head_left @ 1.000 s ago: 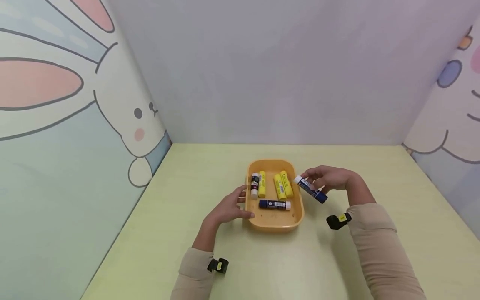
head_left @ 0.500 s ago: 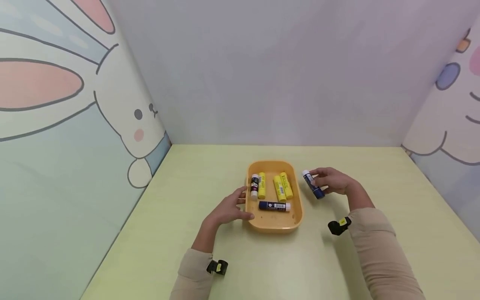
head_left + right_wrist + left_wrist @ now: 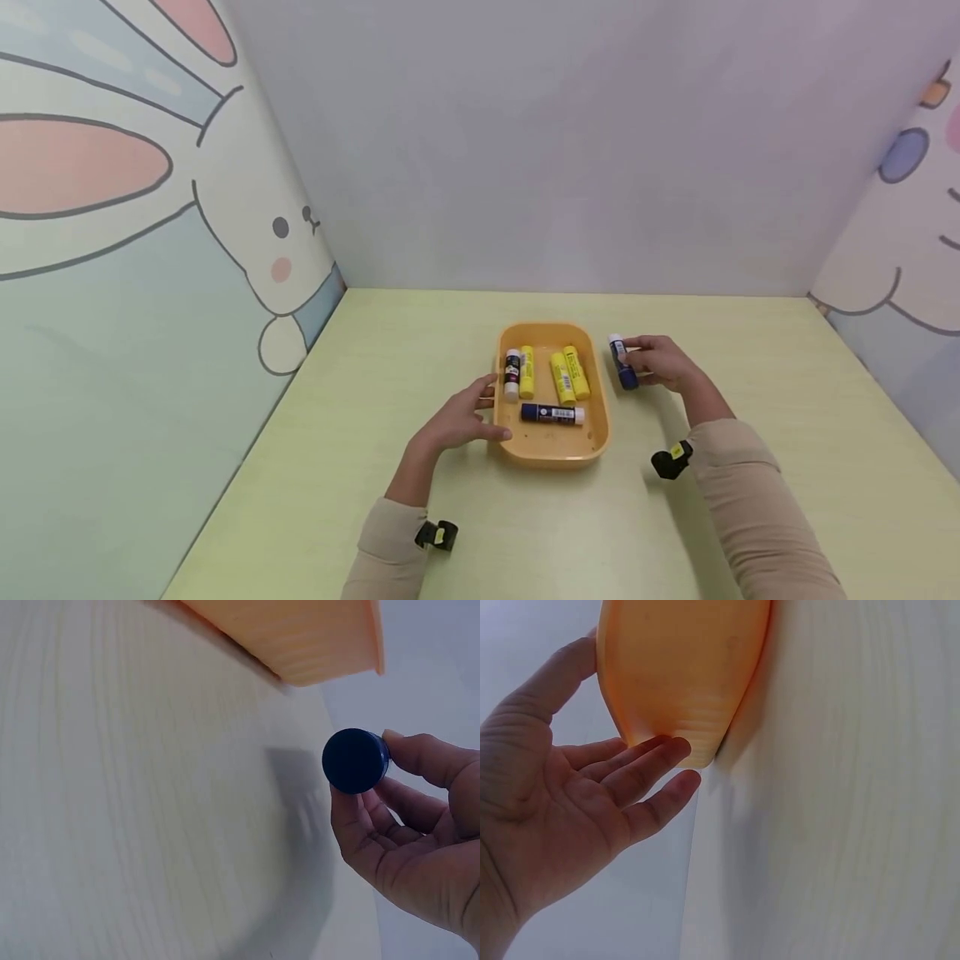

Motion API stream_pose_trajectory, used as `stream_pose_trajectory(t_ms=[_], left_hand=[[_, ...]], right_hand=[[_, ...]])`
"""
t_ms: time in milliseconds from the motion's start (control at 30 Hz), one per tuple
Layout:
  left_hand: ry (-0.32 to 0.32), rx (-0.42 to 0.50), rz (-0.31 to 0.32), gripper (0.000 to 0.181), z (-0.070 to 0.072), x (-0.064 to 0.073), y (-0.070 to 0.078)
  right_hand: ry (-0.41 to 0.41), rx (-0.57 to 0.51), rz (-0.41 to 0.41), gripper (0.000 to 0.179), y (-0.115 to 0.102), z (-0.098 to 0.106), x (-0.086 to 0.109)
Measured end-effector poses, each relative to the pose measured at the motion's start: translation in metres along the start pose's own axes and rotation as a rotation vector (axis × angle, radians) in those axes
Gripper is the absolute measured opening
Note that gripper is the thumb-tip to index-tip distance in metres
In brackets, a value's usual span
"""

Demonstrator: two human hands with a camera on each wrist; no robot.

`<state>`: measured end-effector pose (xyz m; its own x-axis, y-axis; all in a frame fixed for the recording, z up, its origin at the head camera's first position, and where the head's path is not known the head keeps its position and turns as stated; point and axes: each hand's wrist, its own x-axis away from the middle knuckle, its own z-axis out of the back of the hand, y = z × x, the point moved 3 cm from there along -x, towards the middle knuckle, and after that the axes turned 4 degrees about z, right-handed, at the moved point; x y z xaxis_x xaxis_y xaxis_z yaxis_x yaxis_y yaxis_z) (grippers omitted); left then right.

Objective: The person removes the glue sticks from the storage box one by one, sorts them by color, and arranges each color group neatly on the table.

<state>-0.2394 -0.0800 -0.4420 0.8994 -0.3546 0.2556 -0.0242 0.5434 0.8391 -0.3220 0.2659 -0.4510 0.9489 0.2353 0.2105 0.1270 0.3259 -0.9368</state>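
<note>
My left hand [image 3: 461, 419] holds the left side of an orange plastic tray [image 3: 551, 458], thumb over the rim and fingers against the outer wall. To the right of the tray, my right hand [image 3: 663, 364] pinches a navy glue stick [image 3: 623, 363] with a white end between thumb and fingers. In the right wrist view the glue stick's round dark blue end [image 3: 354, 761] faces the camera, above its shadow on the table. Inside the tray lie several yellow glue sticks [image 3: 562, 379], a black-and-white one [image 3: 512, 375] and a navy one [image 3: 552, 414] lying crosswise.
The pale yellow-green table [image 3: 420, 333] meets a plain light wall [image 3: 555, 167] at the back. Side walls carry cartoon drawings, a rabbit [image 3: 247, 217] on the left. Black wrist cameras [image 3: 437, 535] sit on both sleeves.
My right hand has moved the navy glue stick away from the tray's right rim, turned it more upright in the head view and lowered it toward the table. My left hand stays on the tray.
</note>
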Motion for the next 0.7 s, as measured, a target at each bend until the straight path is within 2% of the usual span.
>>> stream_pose_trajectory(t_ms=[267,400,700], left_hand=[[-0.002,-0.006,0.016,0.093,0.001,-0.001,0.002],[0.0,-0.012,0.023,0.093,0.002,-0.002,0.001],[-0.003,-0.009,0.015,0.093,0.001,-0.002,0.001]], right_hand=[[0.144,0.077,-0.007,0.055,0.003,-0.006,-0.006],[0.194,0.148,-0.014,0.053,0.004,-0.008,-0.01],[0.297,0.228,-0.044,0.051,0.008,-0.013,-0.013]])
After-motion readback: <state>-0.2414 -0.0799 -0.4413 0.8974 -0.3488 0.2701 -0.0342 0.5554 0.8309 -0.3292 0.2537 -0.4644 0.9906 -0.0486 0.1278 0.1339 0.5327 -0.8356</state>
